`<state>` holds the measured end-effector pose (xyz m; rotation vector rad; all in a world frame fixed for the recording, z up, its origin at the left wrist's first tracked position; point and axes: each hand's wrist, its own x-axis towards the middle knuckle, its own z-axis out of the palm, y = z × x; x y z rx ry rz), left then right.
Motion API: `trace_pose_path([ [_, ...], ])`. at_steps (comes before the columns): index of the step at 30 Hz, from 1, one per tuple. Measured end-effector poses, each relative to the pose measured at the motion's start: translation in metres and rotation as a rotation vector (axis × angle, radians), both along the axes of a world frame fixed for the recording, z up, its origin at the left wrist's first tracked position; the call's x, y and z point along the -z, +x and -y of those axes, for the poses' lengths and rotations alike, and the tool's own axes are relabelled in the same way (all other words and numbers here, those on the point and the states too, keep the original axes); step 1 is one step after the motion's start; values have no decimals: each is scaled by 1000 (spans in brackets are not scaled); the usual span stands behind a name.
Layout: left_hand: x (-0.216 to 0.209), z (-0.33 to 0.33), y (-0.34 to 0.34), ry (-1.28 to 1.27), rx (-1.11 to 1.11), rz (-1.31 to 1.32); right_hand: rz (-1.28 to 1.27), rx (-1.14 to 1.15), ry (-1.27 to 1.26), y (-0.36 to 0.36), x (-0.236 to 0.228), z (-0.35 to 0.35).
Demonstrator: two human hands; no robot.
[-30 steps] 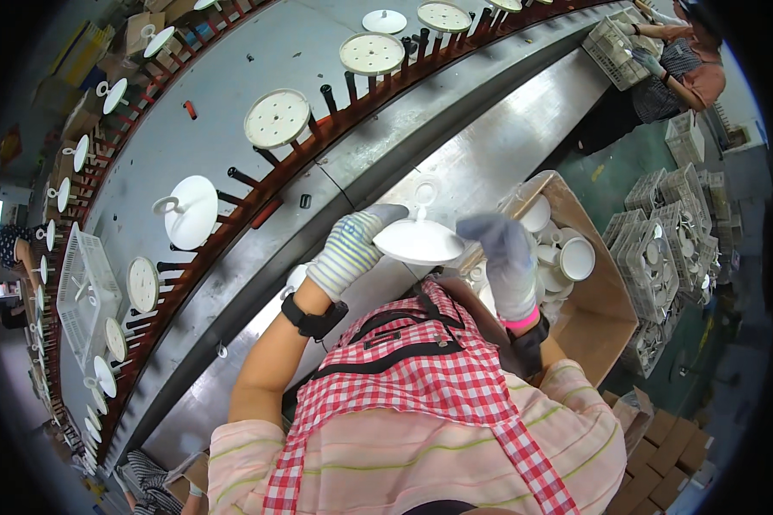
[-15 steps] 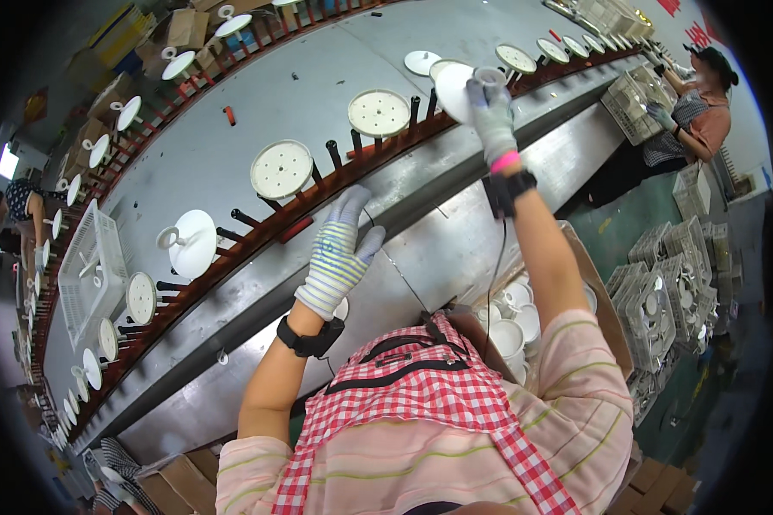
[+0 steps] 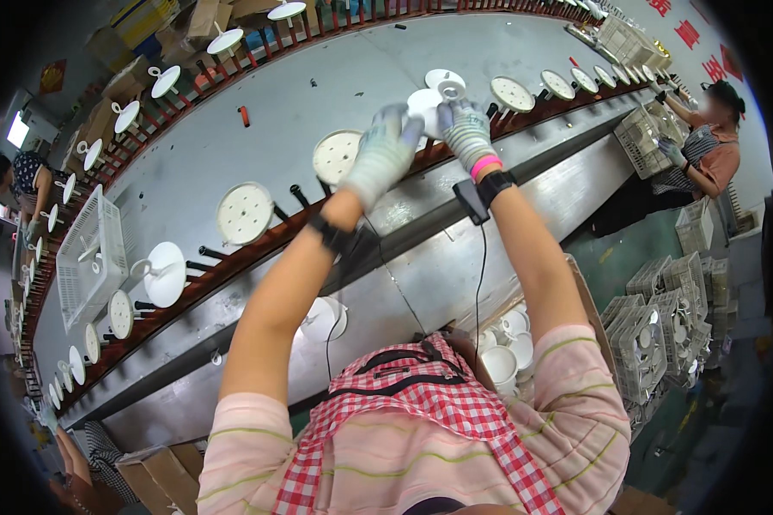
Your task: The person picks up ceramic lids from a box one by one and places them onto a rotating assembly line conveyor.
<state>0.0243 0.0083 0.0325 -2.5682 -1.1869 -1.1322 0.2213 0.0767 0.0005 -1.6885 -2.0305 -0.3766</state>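
My right hand (image 3: pixel 466 136), in a grey-white work glove, grips a white disc with a ring-shaped handle (image 3: pixel 424 110) above the near rail. My left hand (image 3: pixel 381 153), gloved too and somewhat blurred, reaches in from the left with its thumb apart. Its fingertips are close to the held disc; whether they touch it I cannot tell. Partly behind the left hand, a white disc with small holes (image 3: pixel 331 157) sits on the rail's posts. Another holed disc (image 3: pixel 244 215) stands farther left, and one more (image 3: pixel 513 94) lies right of my right hand.
A dark red rail with black-tipped posts (image 3: pixel 298 196) curves around the grey table (image 3: pixel 258 154). A white plastic crate (image 3: pixel 94 266) stands at left. White parts fill a carton (image 3: pixel 500 362) beside me. Co-workers are at far left, lower left and right (image 3: pixel 713 146).
My left hand has moved up and right, toward my right hand. The right hand has shifted left and slightly down with the white disc. The discs on the near rail have shifted left.
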Motion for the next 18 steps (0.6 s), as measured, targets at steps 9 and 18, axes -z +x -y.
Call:
trace_pose_path([
  [9, 17, -116, -1, -1195, -522, 615, -451, -283, -407, -73, -12, -24],
  [18, 15, -105, -28, -678, -438, -85, -14, -296, -508, -100, -25, -56],
])
